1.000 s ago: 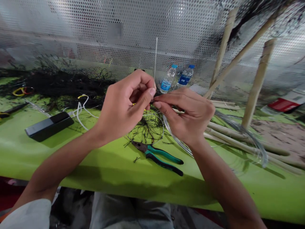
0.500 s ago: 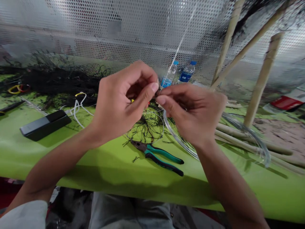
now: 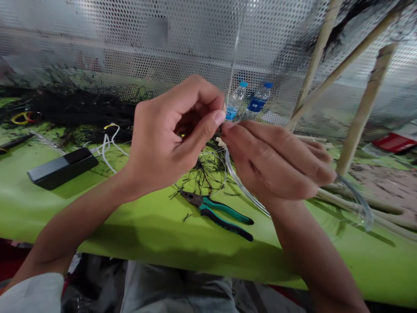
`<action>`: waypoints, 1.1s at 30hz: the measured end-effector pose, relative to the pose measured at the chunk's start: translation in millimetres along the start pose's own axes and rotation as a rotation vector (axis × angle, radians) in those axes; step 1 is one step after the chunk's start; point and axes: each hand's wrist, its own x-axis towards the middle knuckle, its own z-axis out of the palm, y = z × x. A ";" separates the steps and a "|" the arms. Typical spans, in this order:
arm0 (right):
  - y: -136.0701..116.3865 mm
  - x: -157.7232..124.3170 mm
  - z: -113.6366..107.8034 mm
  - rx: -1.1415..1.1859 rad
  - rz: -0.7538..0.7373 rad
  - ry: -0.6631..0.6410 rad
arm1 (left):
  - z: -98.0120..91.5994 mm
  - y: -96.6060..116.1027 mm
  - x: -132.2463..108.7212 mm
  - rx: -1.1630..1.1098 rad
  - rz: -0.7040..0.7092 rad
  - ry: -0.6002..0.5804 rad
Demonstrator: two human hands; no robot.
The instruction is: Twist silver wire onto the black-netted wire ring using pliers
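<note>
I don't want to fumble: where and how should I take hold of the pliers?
Probably around both handles, coming from the near right: the pliers lie flat on the green tabletop, handles slightly spread and pointing right and toward you, while the jaws face left, close to tangled black strands.

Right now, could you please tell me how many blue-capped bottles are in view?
2. The lighter-capped bottle stands beyond the left hand and right hand; the darker-capped bottle is just right of it in the picture. More could be hidden.
</note>
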 end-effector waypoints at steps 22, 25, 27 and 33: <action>0.0 13.7 -11.2 0.295 0.251 -0.475 | -4.0 1.1 1.1 -0.046 -0.013 -0.102; -6.3 8.8 -8.0 0.037 0.145 -0.312 | -8.1 3.5 2.9 -0.110 -0.039 -0.134; -11.6 6.6 -7.4 -0.067 0.096 -0.171 | -10.0 4.9 3.9 -0.113 -0.063 -0.143; -8.2 -6.4 -4.3 -0.061 0.018 -0.054 | -9.4 3.8 6.2 -0.148 -0.056 -0.138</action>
